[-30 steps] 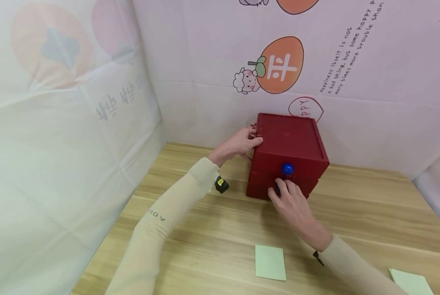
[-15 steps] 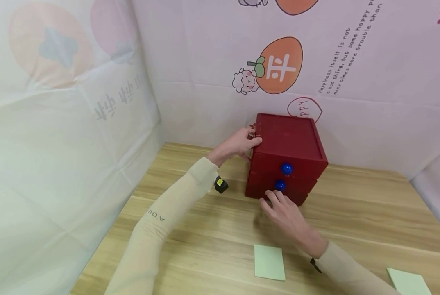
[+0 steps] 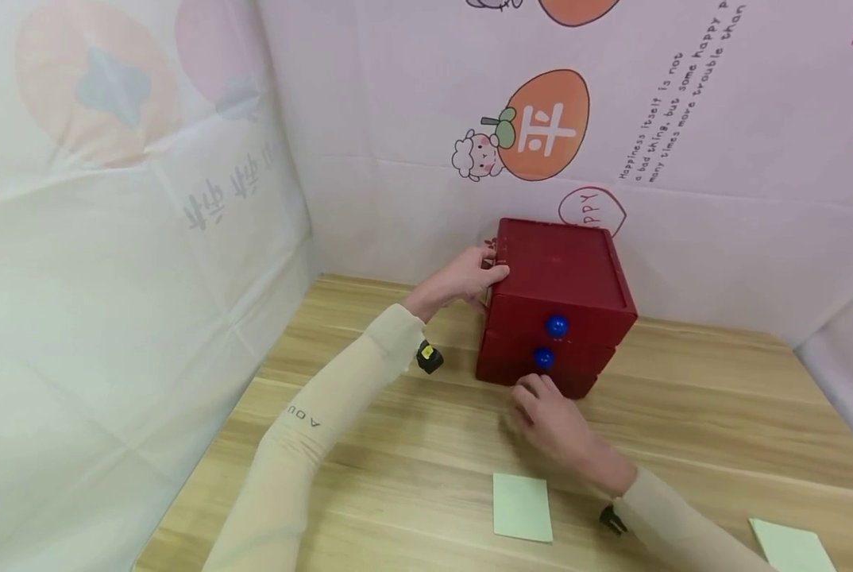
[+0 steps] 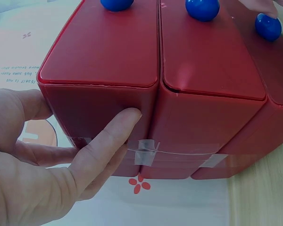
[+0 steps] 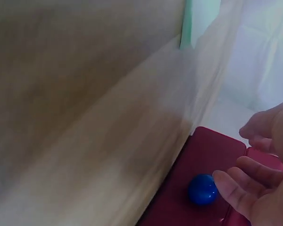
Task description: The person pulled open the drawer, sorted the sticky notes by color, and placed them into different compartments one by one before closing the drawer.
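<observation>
Right sleeve (image 3: 691, 520): cream, reaching in from your lower right, a dark fitting (image 3: 612, 520) at its cuff.
Left sleeve (image 3: 326, 405): cream too, lettered near the elbow; a black device with a yellow mark (image 3: 430, 359) showed at the wrist.
Green notes: one (image 3: 522, 507) lay flat in front of the cabinet, another (image 3: 794, 546) at the lower right, partly cut off.
Counter (image 3: 376, 453): wood-grained, carrying the notes and the cabinet.
Right hand (image 3: 550, 417): your fingers were loosely bent, thumb apart from them, gripping nothing, just beside the lowest knob (image 4: 269, 29); whether they touched it, you could not tell.
Red cabinet (image 3: 562, 262): upright at the back of the counter, a stack of three drawers.
Blue knobs: top (image 3: 557, 326) and middle (image 3: 543, 357) in plain sight.
Left hand (image 3: 461, 278): spread against the cabinet, thumb over its top left edge, forefinger straight along its side.
Clear tape (image 4: 145, 153): on that same side.
Printed cloth (image 3: 398, 206): hung behind, with an orange fruit, a lamb and lettering.
</observation>
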Available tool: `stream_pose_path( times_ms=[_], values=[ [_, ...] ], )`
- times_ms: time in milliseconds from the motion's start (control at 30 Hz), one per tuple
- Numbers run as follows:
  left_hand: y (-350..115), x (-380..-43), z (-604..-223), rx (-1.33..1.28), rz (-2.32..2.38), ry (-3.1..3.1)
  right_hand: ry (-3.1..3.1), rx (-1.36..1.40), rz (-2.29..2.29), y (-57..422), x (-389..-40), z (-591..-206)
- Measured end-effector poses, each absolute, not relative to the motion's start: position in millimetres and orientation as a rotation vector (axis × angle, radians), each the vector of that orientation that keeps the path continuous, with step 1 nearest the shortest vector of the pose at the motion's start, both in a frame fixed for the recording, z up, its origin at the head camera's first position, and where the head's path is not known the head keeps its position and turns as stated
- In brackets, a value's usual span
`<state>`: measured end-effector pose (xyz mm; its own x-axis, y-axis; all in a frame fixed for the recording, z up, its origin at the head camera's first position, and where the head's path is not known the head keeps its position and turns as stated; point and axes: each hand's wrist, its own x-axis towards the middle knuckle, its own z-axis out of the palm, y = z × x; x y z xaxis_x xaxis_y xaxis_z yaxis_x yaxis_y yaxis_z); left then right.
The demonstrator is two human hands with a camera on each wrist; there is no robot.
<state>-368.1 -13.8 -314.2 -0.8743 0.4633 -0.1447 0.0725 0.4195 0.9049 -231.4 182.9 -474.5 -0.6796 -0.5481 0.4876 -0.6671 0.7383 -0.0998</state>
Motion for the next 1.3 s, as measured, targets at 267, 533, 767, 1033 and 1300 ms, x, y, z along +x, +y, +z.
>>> stream_pose_path(
  times_ms=[267,533,767,1033,1300],
  values=[
    [-13,-369,-316,0.461,1.440,2.301,-2.719,0.519,1.179,181,-225,-475],
    [-14,-370,-315,0.477,1.451,2.297,-2.203,-0.213,2.371,179,-228,-474],
    [-14,-372,-316,0.483,1.440,2.302,-1.788,-0.536,2.619,179,-224,-466],
    [-13,-372,-314,0.465,1.469,2.297,-1.676,-0.601,2.551,163,-228,-475],
    [-11,-368,-314,0.465,1.479,2.285,-1.568,-0.725,2.449,151,-237,-480]
  ],
)
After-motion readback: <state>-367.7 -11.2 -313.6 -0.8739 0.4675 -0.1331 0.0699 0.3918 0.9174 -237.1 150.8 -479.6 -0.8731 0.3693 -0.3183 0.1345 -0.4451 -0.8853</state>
